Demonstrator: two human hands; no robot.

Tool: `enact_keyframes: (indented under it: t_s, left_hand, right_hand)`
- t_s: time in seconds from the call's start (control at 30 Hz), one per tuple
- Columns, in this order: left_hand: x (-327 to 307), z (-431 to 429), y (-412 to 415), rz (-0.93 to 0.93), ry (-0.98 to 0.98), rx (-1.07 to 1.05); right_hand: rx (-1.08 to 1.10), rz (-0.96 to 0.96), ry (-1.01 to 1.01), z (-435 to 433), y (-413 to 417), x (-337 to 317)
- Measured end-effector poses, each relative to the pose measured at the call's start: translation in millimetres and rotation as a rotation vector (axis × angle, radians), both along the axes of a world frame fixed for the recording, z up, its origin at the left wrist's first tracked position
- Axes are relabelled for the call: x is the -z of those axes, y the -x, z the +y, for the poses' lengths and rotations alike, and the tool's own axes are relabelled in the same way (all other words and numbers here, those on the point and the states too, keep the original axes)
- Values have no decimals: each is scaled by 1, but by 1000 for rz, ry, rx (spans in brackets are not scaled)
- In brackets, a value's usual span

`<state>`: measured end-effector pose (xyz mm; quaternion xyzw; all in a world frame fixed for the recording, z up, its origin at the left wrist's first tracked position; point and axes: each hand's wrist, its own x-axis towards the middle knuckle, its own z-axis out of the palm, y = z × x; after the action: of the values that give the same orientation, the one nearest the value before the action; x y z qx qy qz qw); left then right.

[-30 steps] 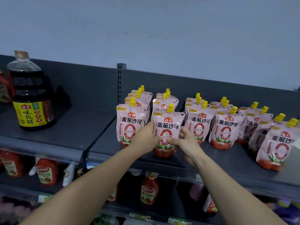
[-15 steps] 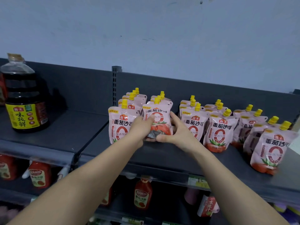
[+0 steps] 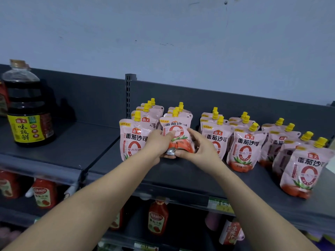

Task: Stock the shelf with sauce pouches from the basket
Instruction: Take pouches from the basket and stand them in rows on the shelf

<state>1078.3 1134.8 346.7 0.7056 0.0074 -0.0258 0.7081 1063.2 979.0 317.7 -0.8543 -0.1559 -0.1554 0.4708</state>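
A pink tomato sauce pouch (image 3: 176, 132) with a yellow cap leans back against the second row on the dark grey shelf (image 3: 181, 171), its silver bottom lifted toward me. My left hand (image 3: 159, 142) grips its lower left side and my right hand (image 3: 197, 147) grips its lower right side. Several rows of the same pouches stand around it: a front pouch (image 3: 133, 140) to the left, another (image 3: 215, 140) just right of my hands, and more pouches (image 3: 244, 147) further right. The basket is out of view.
A large dark soy sauce bottle (image 3: 27, 105) stands on the left shelf section. A slotted upright post (image 3: 129, 95) divides the sections. Red ketchup bottles (image 3: 157, 217) fill the lower shelf. A pouch (image 3: 306, 169) stands near the shelf's front edge at far right.
The pouch between my hands went from standing at the front of the shelf to tilted back against its row, bottom raised. Both hands moved away from me with it.
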Motion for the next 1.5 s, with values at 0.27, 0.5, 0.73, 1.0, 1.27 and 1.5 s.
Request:
enact_keyframes:
  t_s: [0.27, 0.5, 0.73, 1.0, 1.27, 1.5]
  left_hand:
    - [6, 3, -9, -8, -41, 11]
    - [20, -1, -13, -44, -52, -8]
    - [31, -4, -20, -76, -109, 59]
    - [27, -4, -27, -102, -152, 27]
    - [25, 0, -24, -90, -169, 59]
    - [28, 6, -25, -63, -146, 63]
  right_hand:
    - [47, -65, 52, 3, 1, 6]
    - [-129, 88, -200, -4, -12, 8]
    - [39, 81, -179, -6, -30, 20]
    - [20, 100, -311, -5, -42, 11]
    - [206, 357, -567, 12, -89, -31]
    - [242, 490, -729, 19, -104, -37]
